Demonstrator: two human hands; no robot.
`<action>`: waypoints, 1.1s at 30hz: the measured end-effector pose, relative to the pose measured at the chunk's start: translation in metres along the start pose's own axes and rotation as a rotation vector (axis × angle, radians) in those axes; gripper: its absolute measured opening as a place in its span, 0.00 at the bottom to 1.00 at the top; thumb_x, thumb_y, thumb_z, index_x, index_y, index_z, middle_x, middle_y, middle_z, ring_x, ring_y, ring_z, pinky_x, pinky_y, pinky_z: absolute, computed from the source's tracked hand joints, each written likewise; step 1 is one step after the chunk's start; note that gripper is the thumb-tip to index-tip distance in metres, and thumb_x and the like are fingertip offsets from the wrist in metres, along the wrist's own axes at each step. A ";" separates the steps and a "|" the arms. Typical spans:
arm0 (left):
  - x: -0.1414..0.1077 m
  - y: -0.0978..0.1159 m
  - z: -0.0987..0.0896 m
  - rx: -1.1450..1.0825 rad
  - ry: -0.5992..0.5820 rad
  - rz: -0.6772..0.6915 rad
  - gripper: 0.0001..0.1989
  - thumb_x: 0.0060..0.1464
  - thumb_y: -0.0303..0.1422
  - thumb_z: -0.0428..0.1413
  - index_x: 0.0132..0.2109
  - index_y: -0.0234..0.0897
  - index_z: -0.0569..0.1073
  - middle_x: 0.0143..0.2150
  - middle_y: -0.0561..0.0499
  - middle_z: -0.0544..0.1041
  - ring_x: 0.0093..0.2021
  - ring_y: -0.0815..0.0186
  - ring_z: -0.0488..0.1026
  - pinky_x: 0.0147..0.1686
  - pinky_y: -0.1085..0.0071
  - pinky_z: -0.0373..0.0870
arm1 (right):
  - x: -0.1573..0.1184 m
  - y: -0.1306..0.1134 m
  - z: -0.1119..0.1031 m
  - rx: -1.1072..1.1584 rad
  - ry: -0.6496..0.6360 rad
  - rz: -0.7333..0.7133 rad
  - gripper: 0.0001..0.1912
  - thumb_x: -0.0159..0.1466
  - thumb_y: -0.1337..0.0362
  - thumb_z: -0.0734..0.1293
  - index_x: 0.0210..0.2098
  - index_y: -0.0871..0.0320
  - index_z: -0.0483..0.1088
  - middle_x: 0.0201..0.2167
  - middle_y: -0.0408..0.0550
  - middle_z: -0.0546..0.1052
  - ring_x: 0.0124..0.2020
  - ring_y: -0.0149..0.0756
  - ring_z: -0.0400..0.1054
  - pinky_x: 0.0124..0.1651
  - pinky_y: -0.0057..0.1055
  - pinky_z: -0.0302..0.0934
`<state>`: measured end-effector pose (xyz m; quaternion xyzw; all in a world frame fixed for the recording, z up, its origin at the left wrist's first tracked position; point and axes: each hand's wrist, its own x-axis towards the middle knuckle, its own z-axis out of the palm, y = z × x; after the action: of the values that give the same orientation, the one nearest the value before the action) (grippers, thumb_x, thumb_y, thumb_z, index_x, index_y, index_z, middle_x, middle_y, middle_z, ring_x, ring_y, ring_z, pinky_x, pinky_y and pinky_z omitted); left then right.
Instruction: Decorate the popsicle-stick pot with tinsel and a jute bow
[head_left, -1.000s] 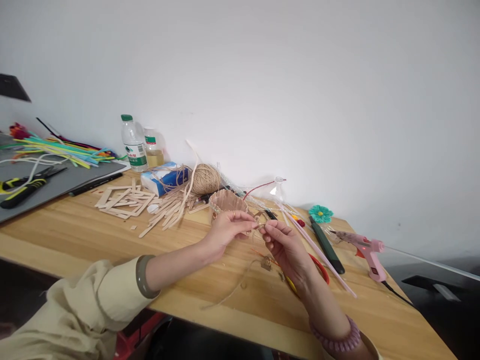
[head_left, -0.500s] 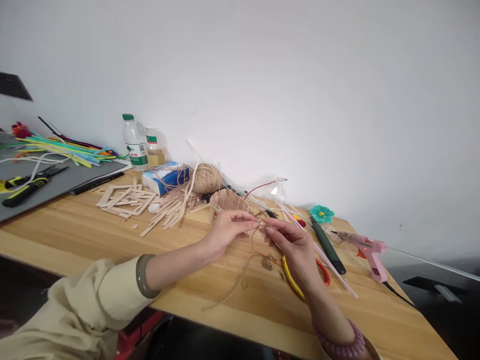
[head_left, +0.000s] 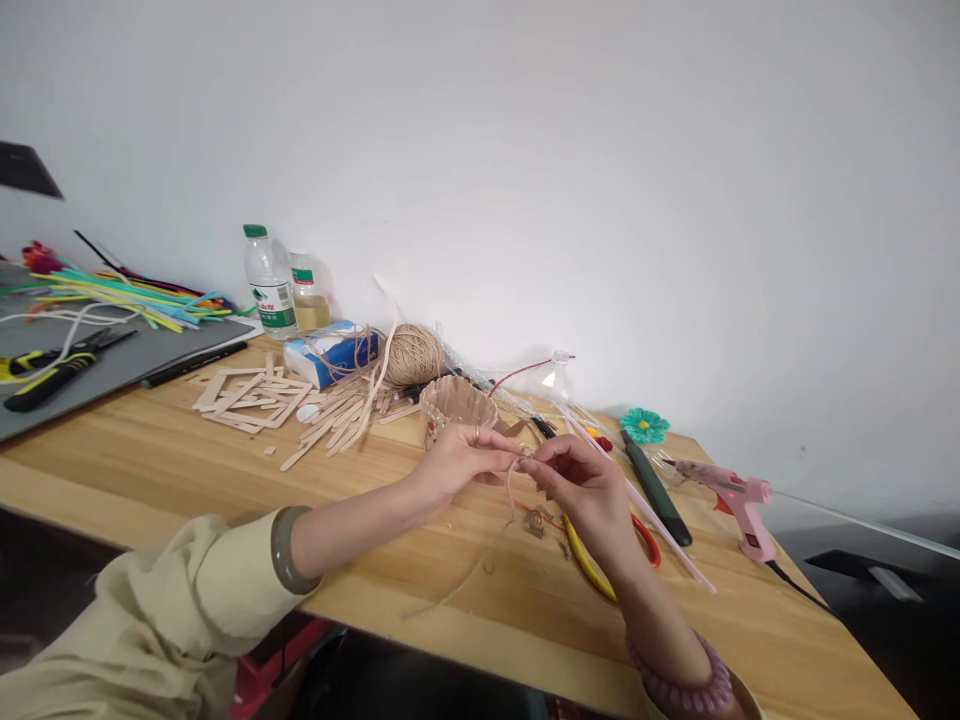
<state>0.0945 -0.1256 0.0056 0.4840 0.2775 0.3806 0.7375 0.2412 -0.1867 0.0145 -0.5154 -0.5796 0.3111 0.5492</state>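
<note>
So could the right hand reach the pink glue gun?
Probably, once free: the right hand is pinching twine, but little beyond the low green tool lies before the glue gun.

From here the string (head_left: 511, 497) looks rough — the table (head_left: 480, 640) smooth wood, the bottle (head_left: 262, 270) glossy plastic, the sticks (head_left: 328, 428) matt.

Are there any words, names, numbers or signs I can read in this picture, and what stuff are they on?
No text here is clear enough to quote.
Green-capped bottle: red writing and a barcode-like patch on its label, too small and blurred.
Smaller bottle: its green and white label is too small to read.
Blue-and-white packet: any print is too blurred to tell.
</note>
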 end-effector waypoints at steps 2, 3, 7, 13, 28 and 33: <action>-0.001 0.001 0.000 0.004 -0.010 -0.013 0.09 0.30 0.32 0.66 0.24 0.35 0.78 0.23 0.52 0.74 0.27 0.70 0.67 0.29 0.72 0.63 | 0.001 -0.003 -0.001 0.036 -0.043 0.044 0.10 0.51 0.60 0.72 0.23 0.57 0.68 0.19 0.38 0.66 0.20 0.25 0.55 0.22 0.24 0.50; -0.001 0.002 0.000 0.005 -0.017 -0.018 0.09 0.29 0.31 0.66 0.24 0.35 0.78 0.22 0.52 0.74 0.27 0.70 0.67 0.29 0.72 0.63 | 0.001 -0.003 -0.001 0.047 -0.062 0.057 0.10 0.51 0.60 0.72 0.23 0.58 0.68 0.18 0.38 0.66 0.20 0.25 0.55 0.22 0.24 0.50; -0.002 0.004 0.000 -0.005 -0.060 -0.033 0.09 0.32 0.34 0.65 0.24 0.34 0.78 0.25 0.50 0.76 0.29 0.68 0.68 0.30 0.71 0.65 | 0.003 -0.004 -0.002 0.054 -0.076 0.081 0.10 0.51 0.59 0.72 0.24 0.58 0.69 0.20 0.39 0.69 0.21 0.26 0.59 0.24 0.25 0.52; -0.002 0.006 0.000 0.036 -0.057 -0.071 0.08 0.32 0.32 0.66 0.25 0.34 0.79 0.26 0.49 0.77 0.30 0.68 0.69 0.31 0.72 0.63 | 0.004 0.000 -0.004 0.098 -0.085 0.094 0.09 0.49 0.61 0.73 0.27 0.57 0.72 0.21 0.40 0.71 0.23 0.27 0.62 0.26 0.26 0.56; 0.000 0.004 0.002 0.025 -0.031 -0.040 0.08 0.32 0.31 0.66 0.25 0.33 0.78 0.25 0.50 0.76 0.28 0.69 0.69 0.29 0.72 0.62 | 0.004 0.001 -0.002 0.106 -0.035 0.122 0.10 0.54 0.57 0.70 0.24 0.58 0.72 0.18 0.40 0.69 0.20 0.26 0.57 0.23 0.25 0.54; 0.000 0.004 0.001 0.070 -0.072 -0.040 0.07 0.34 0.32 0.65 0.25 0.34 0.77 0.25 0.50 0.75 0.29 0.69 0.69 0.29 0.73 0.63 | 0.001 -0.003 0.003 0.122 -0.012 0.128 0.10 0.54 0.57 0.69 0.23 0.58 0.70 0.18 0.39 0.66 0.20 0.27 0.57 0.24 0.25 0.55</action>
<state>0.0939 -0.1250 0.0098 0.5172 0.2732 0.3381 0.7373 0.2375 -0.1860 0.0168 -0.5153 -0.5284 0.3834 0.5552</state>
